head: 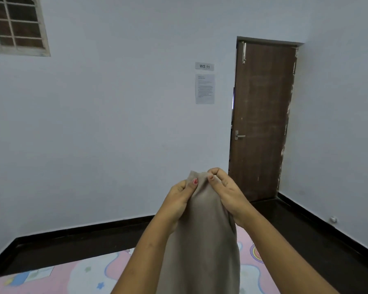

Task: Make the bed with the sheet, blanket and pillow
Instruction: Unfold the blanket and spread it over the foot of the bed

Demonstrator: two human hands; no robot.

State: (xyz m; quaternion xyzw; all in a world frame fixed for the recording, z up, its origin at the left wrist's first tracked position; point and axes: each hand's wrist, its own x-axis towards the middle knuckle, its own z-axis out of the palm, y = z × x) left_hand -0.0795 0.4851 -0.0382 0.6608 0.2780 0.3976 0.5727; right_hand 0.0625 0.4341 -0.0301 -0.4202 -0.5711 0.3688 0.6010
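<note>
Pale painted walls (pixel 115 124), cream-framed gridded window (pixel 15 26) high above the left hand (pixel 180 200), brown wooden door (pixel 261 119) beyond the right hand (pixel 227 196), black floor (pixel 306 240).

- Brown wooden door (pixel 263 124) standing closed in the far right corner, its metal lever handle (pixel 239 136) pointing right.
- Sign (pixel 204 66) reading "WS 11" hanging on the pale wall (pixel 115 124), with a printed notice (pixel 204 89) hanging just beneath it.
- Barred window (pixel 15 24) sitting high at upper left.
- Dark floor (pixel 306 240) running along the walls.

Beige blanket (pixel 202 240) hangs bunched & vert. over pink cartoon-print sheet (pixel 62 276) spread flat below
</note>
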